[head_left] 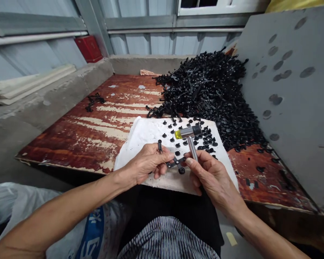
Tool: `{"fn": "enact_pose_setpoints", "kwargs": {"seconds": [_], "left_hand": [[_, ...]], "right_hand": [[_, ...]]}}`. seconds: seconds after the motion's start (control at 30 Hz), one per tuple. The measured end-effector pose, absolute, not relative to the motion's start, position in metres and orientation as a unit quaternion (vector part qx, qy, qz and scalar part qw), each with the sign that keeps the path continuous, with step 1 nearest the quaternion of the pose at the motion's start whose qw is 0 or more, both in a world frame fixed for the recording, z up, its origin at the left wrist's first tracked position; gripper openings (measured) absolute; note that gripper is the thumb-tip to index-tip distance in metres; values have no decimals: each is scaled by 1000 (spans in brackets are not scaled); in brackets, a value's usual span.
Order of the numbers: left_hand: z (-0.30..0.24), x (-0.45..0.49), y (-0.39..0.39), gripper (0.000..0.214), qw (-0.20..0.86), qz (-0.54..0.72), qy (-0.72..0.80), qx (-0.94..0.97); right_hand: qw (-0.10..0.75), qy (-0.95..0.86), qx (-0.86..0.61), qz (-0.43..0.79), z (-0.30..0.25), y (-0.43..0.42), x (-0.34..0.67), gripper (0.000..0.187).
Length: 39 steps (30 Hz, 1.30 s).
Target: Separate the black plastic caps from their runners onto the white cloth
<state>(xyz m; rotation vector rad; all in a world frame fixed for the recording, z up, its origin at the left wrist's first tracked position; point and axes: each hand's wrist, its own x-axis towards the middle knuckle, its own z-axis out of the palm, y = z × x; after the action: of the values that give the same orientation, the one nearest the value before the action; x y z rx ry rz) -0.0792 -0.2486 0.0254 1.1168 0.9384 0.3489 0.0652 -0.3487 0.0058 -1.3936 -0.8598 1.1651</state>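
Note:
My left hand (151, 162) pinches a black jointed linkage (175, 163), whose flat arms end in small round knobs. In my right hand (207, 171) is a small mallet (189, 132) with a metal handle, a yellow face and a black face; its head points up and away from me. The right thumb and fingertip also touch the right end of the linkage. Beneath both hands lies a white cloth (143, 135), dotted with several small black round pieces (177, 145), most standing stem up.
A big heap of black parts (205, 86) covers the back right of the worn red-brown board (97, 126). A grey panel (283, 90) rises on the right. Few linkages (94, 100) lie far left. A red box (89, 48) stands on the ledge; a plastic sack (94, 230) is below left.

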Motion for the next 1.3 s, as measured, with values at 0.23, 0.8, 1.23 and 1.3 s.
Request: {"fn": "enact_pose_setpoints", "kwargs": {"seconds": [0.23,0.8,1.23,1.3], "left_hand": [[22,-73,-220,17,694,144,482,515],[23,-63,-215,24,689,133,502,505],[18,-61,-212,23,665,113,509,534],[18,-61,-212,25,657,110,514,540]], "right_hand": [[541,-369,-631,415,-4,-363,87,39],[561,-344,-611,441,-12,-363,89,39],[564,-340,-605,446,-13,-363,89,40],[547,-361,-614,439,-12,-364,90,38]]}}
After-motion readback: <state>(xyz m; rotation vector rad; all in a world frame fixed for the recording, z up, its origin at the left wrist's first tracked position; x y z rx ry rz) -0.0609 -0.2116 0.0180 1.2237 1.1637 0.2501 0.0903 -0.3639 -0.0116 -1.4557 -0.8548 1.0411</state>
